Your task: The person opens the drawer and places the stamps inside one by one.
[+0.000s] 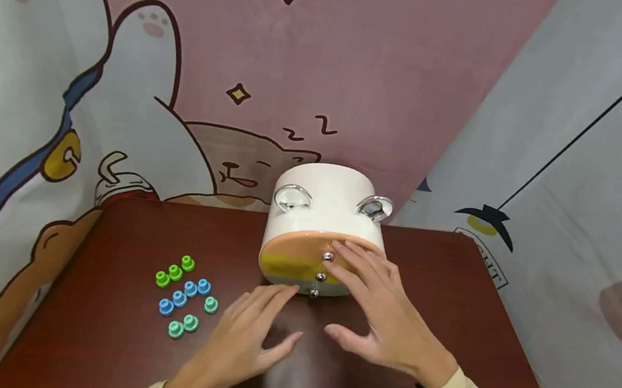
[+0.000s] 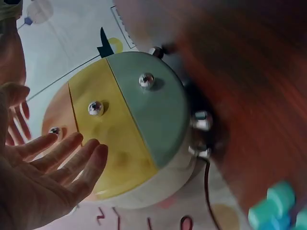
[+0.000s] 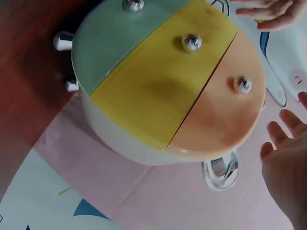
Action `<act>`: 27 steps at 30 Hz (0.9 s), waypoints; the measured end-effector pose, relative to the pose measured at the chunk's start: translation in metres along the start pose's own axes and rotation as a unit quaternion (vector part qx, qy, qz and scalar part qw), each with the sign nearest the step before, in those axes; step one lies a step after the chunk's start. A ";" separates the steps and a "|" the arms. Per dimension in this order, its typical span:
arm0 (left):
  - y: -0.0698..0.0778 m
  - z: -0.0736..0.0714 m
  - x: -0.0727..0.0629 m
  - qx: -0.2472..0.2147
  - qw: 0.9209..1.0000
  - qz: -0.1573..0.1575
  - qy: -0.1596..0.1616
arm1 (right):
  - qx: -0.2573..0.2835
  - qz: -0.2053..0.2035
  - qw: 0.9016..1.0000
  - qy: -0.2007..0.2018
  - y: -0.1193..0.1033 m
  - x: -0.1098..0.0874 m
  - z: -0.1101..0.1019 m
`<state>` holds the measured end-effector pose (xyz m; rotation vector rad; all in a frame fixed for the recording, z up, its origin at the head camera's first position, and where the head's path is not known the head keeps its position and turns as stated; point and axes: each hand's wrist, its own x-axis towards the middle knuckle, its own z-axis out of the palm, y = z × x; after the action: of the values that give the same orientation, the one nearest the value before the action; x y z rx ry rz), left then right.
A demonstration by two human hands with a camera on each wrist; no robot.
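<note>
A small white drawer cabinet stands on the table, its front facing me. The front has an orange drawer, a yellow drawer and a grey-green drawer, each with a round silver knob. My left hand is held before the lower left of the front, fingers extended and thumb apart. On the other side, my right hand spreads its fingers before the right part of the front, overlapping it in the head view. In the right wrist view these fingers are apart from the drawers. Both hands hold nothing.
On the table's left lie small stepped pegs: light green pegs, several blue pegs and teal pegs. Shiny ear-shaped loops stick out from the cabinet top. Behind the dark red table hangs a printed cloth.
</note>
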<state>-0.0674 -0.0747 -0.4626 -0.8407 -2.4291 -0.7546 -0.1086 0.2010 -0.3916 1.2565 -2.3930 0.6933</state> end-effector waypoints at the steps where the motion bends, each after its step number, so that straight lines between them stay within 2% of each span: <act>1: 0.000 0.004 0.003 -0.014 1.000 -0.007 0.011 | 0.004 -0.001 1.000 0.007 0.003 0.002 -0.001; 5: 0.002 0.019 0.015 -0.066 0.995 -0.031 0.062 | 0.003 -0.008 1.000 0.028 0.017 0.010 -0.005; 8: 0.004 0.030 0.023 -0.115 0.986 -0.061 0.103 | 0.001 -0.002 0.999 0.034 0.026 0.015 -0.007; 10: 0.006 0.037 0.028 -0.155 0.976 -0.087 0.129 | 0.003 0.007 0.999 0.038 0.033 0.018 -0.009; 12: 0.008 0.044 0.034 -0.203 0.960 -0.109 0.156 | 0.007 0.018 0.999 0.047 0.040 0.021 -0.011; 16: 0.012 0.055 0.048 -0.260 0.933 -0.128 0.213 | -0.001 0.038 0.996 0.076 0.053 0.028 -0.016; 21: 0.015 0.064 0.062 -0.291 0.911 -0.135 0.259 | -0.024 0.059 0.993 0.098 0.068 0.038 -0.017; 23: 0.016 0.066 0.066 -0.294 0.906 -0.135 0.272 | -0.021 0.069 0.992 0.100 0.073 0.040 -0.016; 27: 0.019 0.071 0.074 -0.286 0.902 -0.137 0.294 | 0.011 0.095 0.991 0.096 0.082 0.043 -0.015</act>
<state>-0.1245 0.0126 -0.4667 -0.3618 -1.7993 -1.6152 -0.1997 0.2204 -0.3786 0.9307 -2.3684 0.8564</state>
